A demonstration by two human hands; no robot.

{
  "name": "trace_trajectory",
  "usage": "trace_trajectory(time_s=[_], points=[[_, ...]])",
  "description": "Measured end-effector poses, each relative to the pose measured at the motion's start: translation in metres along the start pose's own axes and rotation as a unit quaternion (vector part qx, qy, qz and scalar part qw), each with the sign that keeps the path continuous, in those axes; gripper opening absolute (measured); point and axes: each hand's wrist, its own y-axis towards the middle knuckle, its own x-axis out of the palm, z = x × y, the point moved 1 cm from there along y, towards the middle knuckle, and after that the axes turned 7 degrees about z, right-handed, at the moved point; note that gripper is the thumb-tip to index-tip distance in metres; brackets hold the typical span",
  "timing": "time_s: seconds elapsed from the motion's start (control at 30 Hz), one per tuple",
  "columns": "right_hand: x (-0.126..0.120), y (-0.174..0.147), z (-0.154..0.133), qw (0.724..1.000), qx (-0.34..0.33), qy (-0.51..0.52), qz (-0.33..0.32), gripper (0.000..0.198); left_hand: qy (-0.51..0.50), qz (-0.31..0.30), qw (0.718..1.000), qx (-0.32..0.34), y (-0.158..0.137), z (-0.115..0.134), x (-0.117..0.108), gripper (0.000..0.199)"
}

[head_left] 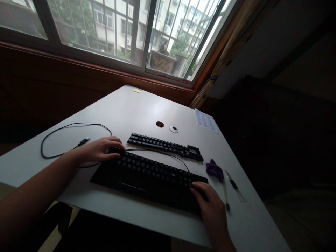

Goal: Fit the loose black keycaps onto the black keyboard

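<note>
A black keyboard [154,171] lies slightly askew near the front edge of the white table. Rows of keys show along its back part; its front part looks dark and flat. My left hand [105,148] is closed around the keyboard's back left corner, thumb in front and fingers behind. At the other end, my right hand [210,201] is closed on the right side, its fingertips near the keys. Just behind lies a long set of loose black keycaps [157,143], laid out like a keyboard. A black cable [181,161] runs between the two.
On the left the cable loops round to a USB plug [84,141]. A purple cloth [214,170], a thin brush [228,206] and a wire keycap puller [233,183] lie right. Farther back are a round cable hole [160,124], its white cover [173,129] and a printed sheet [206,120].
</note>
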Motion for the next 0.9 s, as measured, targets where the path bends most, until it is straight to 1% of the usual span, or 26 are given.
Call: trace_trajectory(time_s=[0.1, 0.23, 0.4, 0.57, 0.77, 0.9], points=[[0.001, 0.0, -0.003, 1.0, -0.021, 0.004, -0.009, 0.025, -0.007, 0.008, 1.0, 0.0, 0.0, 0.001, 0.0, 0.028], [0.001, 0.001, -0.004, 0.999, -0.044, 0.002, -0.021, 0.021, -0.004, 0.003, 1.0, 0.004, 0.0, 0.002, 0.0, 0.028], [-0.004, 0.006, 0.006, 0.998, -0.057, -0.007, -0.031, 0.02, -0.01, 0.007, 1.0, -0.004, 0.0, 0.001, 0.0, 0.027], [-0.007, 0.01, 0.013, 0.997, -0.061, -0.006, -0.052, 0.018, -0.002, -0.007, 1.0, -0.005, 0.0, 0.001, 0.0, 0.027], [-0.007, 0.013, 0.011, 0.995, -0.078, 0.002, -0.062, 0.021, -0.005, -0.004, 1.0, -0.004, 0.0, 0.0, 0.0, 0.027], [-0.008, 0.016, 0.006, 0.992, -0.104, -0.001, -0.068, 0.018, -0.002, -0.004, 1.0, 0.001, 0.0, 0.001, 0.0, 0.027]])
